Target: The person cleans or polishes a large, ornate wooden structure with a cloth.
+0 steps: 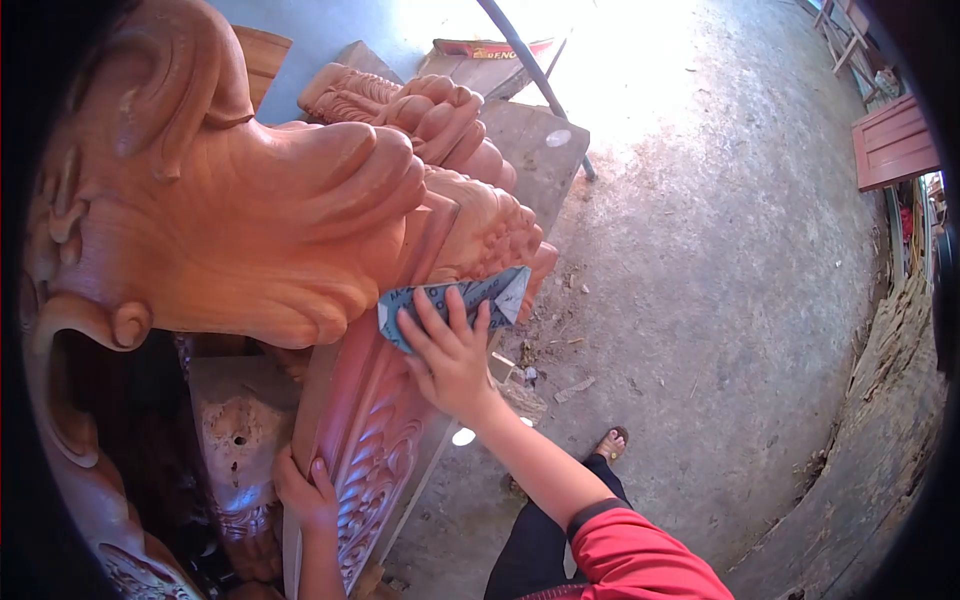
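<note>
My right hand [455,365] presses a folded sheet of blue-backed sandpaper [510,292] against a carved reddish-brown wooden beam [365,440]. Its fingers lie spread across the printed back of the sheet. Lower down, my left hand [308,492] is closed around the beam's left edge, thumb on top. The beam's face carries a scrolling relief pattern, and a clustered, rounded carving [495,235] sits at its far end. What lies under the sandpaper is hidden.
A large curled wooden carving [270,220] overhangs from the left. Another carved piece [430,115] lies on a grey slab [540,150] behind. Wood chips litter the concrete floor [700,300]. A rough timber slab [850,460] lies at right, below a reddish panel [893,145].
</note>
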Tool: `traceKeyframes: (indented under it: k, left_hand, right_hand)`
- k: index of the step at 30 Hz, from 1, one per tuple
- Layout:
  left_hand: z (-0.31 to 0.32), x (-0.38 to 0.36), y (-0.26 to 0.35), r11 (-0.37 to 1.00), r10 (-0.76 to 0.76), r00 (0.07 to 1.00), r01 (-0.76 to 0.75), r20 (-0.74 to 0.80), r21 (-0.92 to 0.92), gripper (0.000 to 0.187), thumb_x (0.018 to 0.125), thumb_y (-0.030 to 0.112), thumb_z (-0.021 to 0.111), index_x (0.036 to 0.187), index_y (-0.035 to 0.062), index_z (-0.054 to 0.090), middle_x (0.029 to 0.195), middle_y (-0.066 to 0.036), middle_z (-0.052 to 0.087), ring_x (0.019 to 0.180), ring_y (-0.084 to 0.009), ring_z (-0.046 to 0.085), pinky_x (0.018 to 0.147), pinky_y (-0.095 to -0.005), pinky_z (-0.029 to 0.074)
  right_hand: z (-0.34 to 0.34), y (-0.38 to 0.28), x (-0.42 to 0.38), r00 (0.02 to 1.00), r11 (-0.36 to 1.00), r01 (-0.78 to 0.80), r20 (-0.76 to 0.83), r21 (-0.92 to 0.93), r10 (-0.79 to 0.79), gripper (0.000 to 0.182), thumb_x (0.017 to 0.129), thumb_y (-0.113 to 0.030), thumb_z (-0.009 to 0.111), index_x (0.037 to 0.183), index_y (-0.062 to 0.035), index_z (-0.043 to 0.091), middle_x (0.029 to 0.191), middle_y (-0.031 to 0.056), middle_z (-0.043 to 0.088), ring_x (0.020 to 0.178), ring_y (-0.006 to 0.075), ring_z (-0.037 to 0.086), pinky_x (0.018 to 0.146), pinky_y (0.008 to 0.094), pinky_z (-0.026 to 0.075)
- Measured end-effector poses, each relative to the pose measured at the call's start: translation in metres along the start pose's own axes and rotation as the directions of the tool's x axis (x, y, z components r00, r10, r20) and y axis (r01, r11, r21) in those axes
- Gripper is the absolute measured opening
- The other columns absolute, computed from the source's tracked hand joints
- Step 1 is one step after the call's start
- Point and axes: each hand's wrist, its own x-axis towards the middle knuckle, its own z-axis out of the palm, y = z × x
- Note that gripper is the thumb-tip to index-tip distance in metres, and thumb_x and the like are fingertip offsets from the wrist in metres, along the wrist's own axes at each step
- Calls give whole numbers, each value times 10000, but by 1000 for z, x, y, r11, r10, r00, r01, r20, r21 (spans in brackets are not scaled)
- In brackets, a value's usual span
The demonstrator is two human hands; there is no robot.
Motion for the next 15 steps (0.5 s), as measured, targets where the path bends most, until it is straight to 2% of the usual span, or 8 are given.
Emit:
traceKeyframes:
  k: [1, 3, 4, 6, 9, 11, 13, 15]
  left_hand:
    - [2, 1, 2, 1000, 12, 1000, -12, 4, -25, 469, 857, 366, 459, 1043, -64, 477, 938, -264, 510, 861, -442, 489, 759, -481, 377]
    - [5, 0, 4, 1000, 1, 1000, -2, -5, -28, 466, 854, 364, 464, 1042, -63, 478, 942, -262, 511, 865, -441, 489, 763, -479, 378]
    - [3, -1, 3, 1000, -10, 1000, 10, -14, -21, 464, 852, 362, 468, 1042, -61, 480, 945, -259, 512, 869, -440, 489, 766, -478, 378]
    - [1, -1, 2, 1000, -15, 1000, 15, -4, -2, 468, 850, 365, 469, 1042, -62, 479, 946, -258, 513, 869, -441, 489, 768, -476, 379]
    - [1, -1, 3, 1000, -23, 1000, 23, 7, -13, 477, 848, 373, 469, 1043, -63, 478, 945, -258, 515, 870, -441, 491, 770, -474, 380]
    - [3, 1, 2, 1000, -15, 1000, 15, 5, -26, 481, 847, 377, 466, 1044, -63, 477, 943, -259, 516, 869, -441, 491, 771, -475, 380]
    - [4, -1, 2, 1000, -22, 1000, 22, -10, -2, 477, 851, 368, 461, 1048, -65, 475, 947, -264, 516, 878, -444, 489, 777, -476, 378]
    - [4, -1, 5, 999, -32, 999, 32, 2, 5, 474, 853, 366, 457, 1048, -66, 474, 945, -265, 515, 877, -445, 489, 776, -475, 377]
  right_hand:
    - [-2, 9, 9, 1000, 1000, 6, -3, -9, -6, 467, 758, -182, 571, 1220, -137, 522, 1388, 81, 353, 1308, 308, 260, 1003, 562, 167]
    - [-8, 34, 42, 981, 998, -66, -182, 11, 67, 422, 790, -162, 543, 1209, -111, 530, 1366, 68, 389, 1288, 303, 303, 1014, 538, 174]
    - [-12, 39, 55, 981, 998, -68, -182, 18, 70, 422, 790, -162, 543, 1209, -111, 530, 1366, 68, 389, 1288, 303, 303, 1014, 538, 174]
    - [-19, 42, 73, 928, 955, -226, -255, 193, 271, 402, 825, -111, 497, 1224, -64, 506, 1374, 114, 365, 1284, 341, 297, 1029, 494, 185]
    - [-7, 29, 38, 886, 907, -259, -293, 331, 360, 410, 842, -66, 460, 1250, -19, 462, 1376, 182, 334, 1295, 372, 259, 1039, 461, 190]
    - [9, 23, 2, 881, 904, -268, -295, 333, 370, 446, 832, -41, 460, 1273, 10, 422, 1378, 227, 305, 1301, 385, 237, 1044, 439, 194]
    - [15, 20, -16, 882, 869, -327, -210, 372, 422, 462, 918, -168, 355, 1308, 75, 318, 1390, 237, 271, 1321, 359, 197, 1065, 403, 146]
    - [14, 37, -13, 882, 886, -327, -231, 327, 411, 468, 931, -192, 345, 1318, 68, 304, 1393, 223, 277, 1322, 317, 214, 1064, 379, 157]
